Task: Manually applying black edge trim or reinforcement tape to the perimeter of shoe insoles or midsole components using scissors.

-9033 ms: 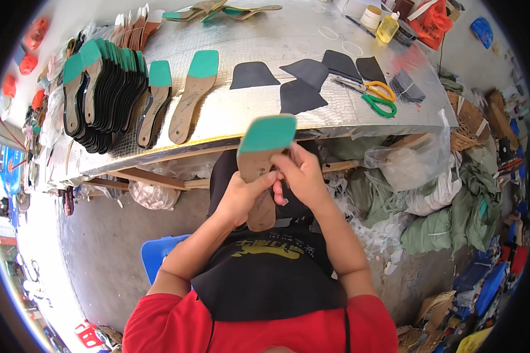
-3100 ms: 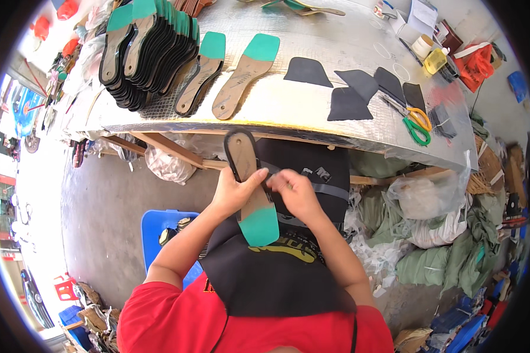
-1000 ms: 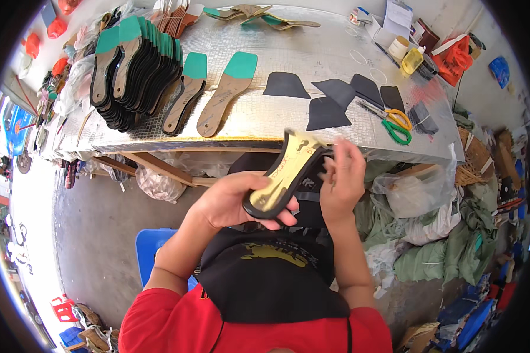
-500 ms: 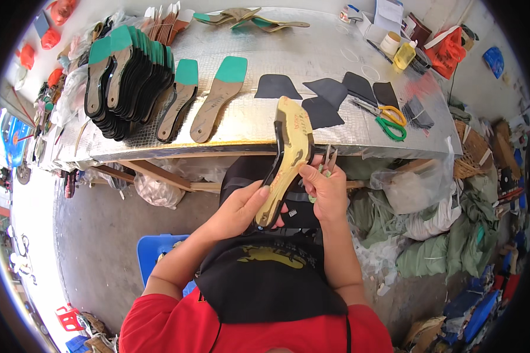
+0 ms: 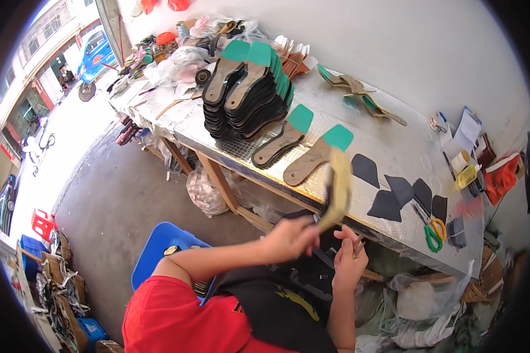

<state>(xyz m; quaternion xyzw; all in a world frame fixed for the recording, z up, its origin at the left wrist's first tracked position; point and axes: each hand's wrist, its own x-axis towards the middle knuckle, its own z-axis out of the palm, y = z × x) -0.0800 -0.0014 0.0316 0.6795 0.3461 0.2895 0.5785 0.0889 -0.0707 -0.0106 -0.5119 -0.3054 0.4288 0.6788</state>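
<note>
My left hand [image 5: 290,240] grips the narrow lower end of a curved yellow shoe insole [image 5: 339,191] with a dark edge. Motion blurs the insole, which stands tilted up in front of the table's edge. Just to its right is my right hand [image 5: 350,262], fingers curled and apart from the insole. A small two-pronged metal tool showed in that hand half a second ago; only a thin bit of it shows now. Past the insole, two brown insoles with green toes lie on the table, one single [image 5: 312,162] and one [image 5: 281,141] on dark pieces.
Tall stacks of green-toed insoles [image 5: 241,97] stand on the silver-covered table [image 5: 388,132]. Dark cut pieces [image 5: 384,206] and scissors [image 5: 433,234] with yellow and green handles lie to the right. A blue bin [image 5: 159,250] sits on the floor at my left. Plastic bags [image 5: 421,300] lie under the table.
My view has swung to the left. My left hand has moved the insole away from the right hand, which held its side before.
</note>
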